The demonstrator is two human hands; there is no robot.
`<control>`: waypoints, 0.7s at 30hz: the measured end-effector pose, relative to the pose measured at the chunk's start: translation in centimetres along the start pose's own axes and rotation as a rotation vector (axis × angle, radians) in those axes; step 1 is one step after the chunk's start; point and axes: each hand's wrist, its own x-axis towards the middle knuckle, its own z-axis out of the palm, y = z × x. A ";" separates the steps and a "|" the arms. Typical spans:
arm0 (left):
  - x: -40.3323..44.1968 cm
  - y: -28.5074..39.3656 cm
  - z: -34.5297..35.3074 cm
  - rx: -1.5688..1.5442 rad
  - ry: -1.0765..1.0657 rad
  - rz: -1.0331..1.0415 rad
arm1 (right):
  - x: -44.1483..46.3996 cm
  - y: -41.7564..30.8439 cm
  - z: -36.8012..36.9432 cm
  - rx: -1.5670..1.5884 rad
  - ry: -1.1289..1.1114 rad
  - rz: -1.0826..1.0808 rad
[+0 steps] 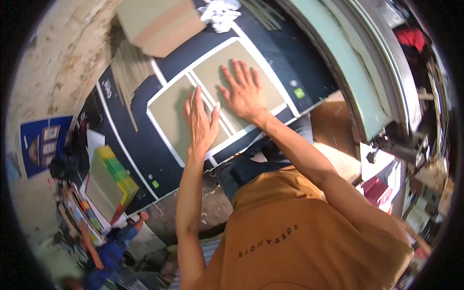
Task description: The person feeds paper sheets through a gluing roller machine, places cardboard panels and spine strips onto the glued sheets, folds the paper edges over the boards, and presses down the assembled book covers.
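Observation:
Two grey-beige boards lie side by side on a dark printed sheet, with white borders around them and narrow strips between them. My left hand (198,121) is over the left board (169,113), near the central strips (210,101), its fingers extended and nothing held. My right hand (245,94) lies with spread fingers on the right board (268,92) and holds nothing. The dark sheet (137,145) extends beyond the boards on both sides.
A cardboard box (162,24) and crumpled white cloth (220,12) sit at the far side. Thin grey strips (128,72) lie at left, above a green-yellow stack (113,176). A pale green machine edge (348,63) borders the right. Another person (108,256) is at lower left.

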 end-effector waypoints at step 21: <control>0.9 -2.7 -2.5 0.168 -0.132 0.161 | 0.6 -0.4 0.0 -0.069 -0.004 -0.015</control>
